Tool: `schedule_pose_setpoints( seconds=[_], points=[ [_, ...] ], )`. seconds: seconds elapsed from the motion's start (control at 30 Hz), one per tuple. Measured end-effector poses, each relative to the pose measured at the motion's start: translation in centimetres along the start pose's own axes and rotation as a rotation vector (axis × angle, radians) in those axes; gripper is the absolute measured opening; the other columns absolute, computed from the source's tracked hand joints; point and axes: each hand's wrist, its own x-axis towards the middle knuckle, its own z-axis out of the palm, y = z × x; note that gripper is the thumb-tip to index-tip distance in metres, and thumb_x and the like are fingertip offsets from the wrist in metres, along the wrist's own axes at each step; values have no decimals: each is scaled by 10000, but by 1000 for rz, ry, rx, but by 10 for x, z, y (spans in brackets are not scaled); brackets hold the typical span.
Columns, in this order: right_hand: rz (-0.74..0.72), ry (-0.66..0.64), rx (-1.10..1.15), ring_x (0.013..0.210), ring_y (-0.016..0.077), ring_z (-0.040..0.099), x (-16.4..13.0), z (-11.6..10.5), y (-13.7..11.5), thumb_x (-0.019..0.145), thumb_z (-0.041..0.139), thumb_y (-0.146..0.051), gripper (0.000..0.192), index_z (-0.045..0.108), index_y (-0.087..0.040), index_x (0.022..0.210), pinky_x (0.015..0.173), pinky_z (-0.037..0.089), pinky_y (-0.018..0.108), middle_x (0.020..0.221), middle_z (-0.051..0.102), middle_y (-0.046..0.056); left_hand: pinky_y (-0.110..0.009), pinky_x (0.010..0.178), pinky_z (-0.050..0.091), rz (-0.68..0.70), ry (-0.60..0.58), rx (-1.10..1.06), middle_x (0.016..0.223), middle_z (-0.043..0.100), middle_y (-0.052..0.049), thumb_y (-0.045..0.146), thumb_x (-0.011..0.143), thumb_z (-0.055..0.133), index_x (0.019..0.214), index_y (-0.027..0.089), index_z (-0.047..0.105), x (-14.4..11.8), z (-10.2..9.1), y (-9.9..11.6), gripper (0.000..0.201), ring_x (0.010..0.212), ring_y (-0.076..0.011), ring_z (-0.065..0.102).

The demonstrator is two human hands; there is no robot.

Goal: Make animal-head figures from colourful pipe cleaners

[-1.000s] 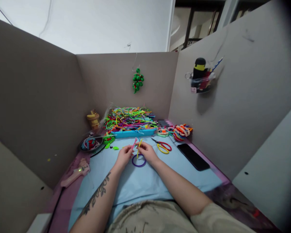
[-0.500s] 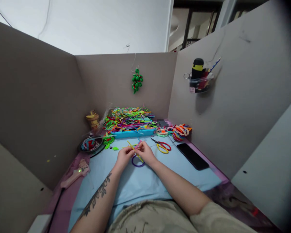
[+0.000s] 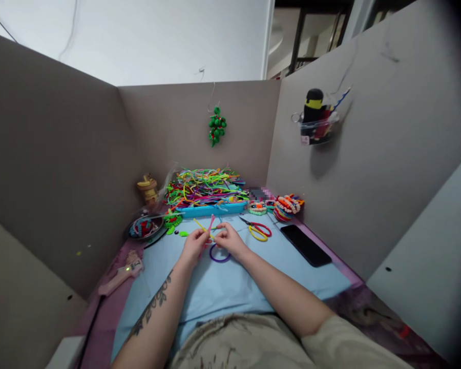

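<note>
Close together over the light blue cloth, both hands work on thin fuzzy pipe cleaners. My left hand point(image 3: 195, 245) pinches a pink pipe cleaner point(image 3: 212, 221) and a yellow pipe cleaner point(image 3: 198, 223) that cross near its fingertips. My right hand point(image 3: 230, 241) has its fingers pressed together at the yellow strand's other end; a small bluish-green piece shows by its index finger. Below the fingers lies a purple ring point(image 3: 219, 260) on the cloth, its upper edge partly hidden. To the right of my right hand are scissors point(image 3: 258, 230) with red and yellow handles.
Behind the hands, a blue tray point(image 3: 211, 210) is heaped with colourful pipe cleaners. A black phone point(image 3: 306, 246) lies to the right. At left are a pink glue gun point(image 3: 121, 275) and a round dish point(image 3: 146, 227). Grey partitions point(image 3: 200, 97) enclose the table on three sides.
The pink pipe cleaner now stands upright at my left hand instead of leaning toward my right. The yellow one has swung flatter, and my hands have drawn slightly apart.
</note>
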Motion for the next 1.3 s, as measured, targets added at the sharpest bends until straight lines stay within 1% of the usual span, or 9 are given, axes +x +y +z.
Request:
schedule_pose_setpoints(
  seconds=[0.17,0.3,0.57,0.77,0.93,1.0,1.07,1.17,1.3],
  points=[
    [-25,23,-41,489,85,464,2,-2,-4,670,617,-351,219,533,-162,743,479,351,205,563,524,-42,-192,486,358,51,-63,61,565,558,16,428,622,658,640,146,532,-3,2,1,309,529,-103,522],
    [-20,45,-126,484,86,424,4,-4,-2,668,617,-396,256,528,-158,634,477,332,211,530,499,-44,-193,436,293,99,-118,118,490,504,32,419,615,655,593,146,535,-9,9,4,300,441,-76,422],
    [-34,95,-129,469,83,378,4,-5,-4,666,596,-363,257,465,-172,556,472,306,211,483,429,-60,-194,466,303,75,-137,64,525,515,25,390,613,668,605,137,547,-7,6,3,281,473,-74,429],
    [-129,339,-183,495,105,393,6,-15,-9,707,534,-371,226,438,-196,602,479,318,219,504,418,-52,-194,480,354,-21,-99,-46,570,524,32,424,592,677,649,153,532,0,-2,-3,312,503,-83,478],
    [-229,548,-128,562,124,439,11,-34,-14,753,485,-406,216,473,-194,712,518,348,228,596,469,-28,-194,436,332,19,-13,39,510,495,46,441,602,656,612,159,515,3,-3,-3,316,432,-71,426],
    [-237,525,-63,558,121,434,12,-36,-15,754,492,-401,207,483,-196,725,523,350,231,605,463,-30,-192,415,309,45,11,85,504,499,43,444,612,643,611,160,525,3,-2,-3,307,422,-72,420],
    [-241,384,-55,603,125,460,11,-32,-15,734,534,-388,197,512,-193,714,565,372,240,653,485,-20,-187,406,292,55,3,120,519,523,32,436,614,639,634,157,552,1,0,-2,293,435,-79,434],
    [-271,140,-218,840,163,510,8,-18,-11,679,624,-337,155,586,-187,683,762,392,280,851,528,22,-184,407,277,49,-46,144,529,541,21,390,608,647,646,146,581,-2,3,-2,256,441,-78,434],
    [-266,142,-443,1097,205,413,3,-3,-8,652,667,-263,82,638,-188,667,969,266,326,1093,465,57,-190,407,260,23,-106,102,509,528,26,342,619,643,641,138,597,-4,4,-2,210,418,-67,400]
  ],
)
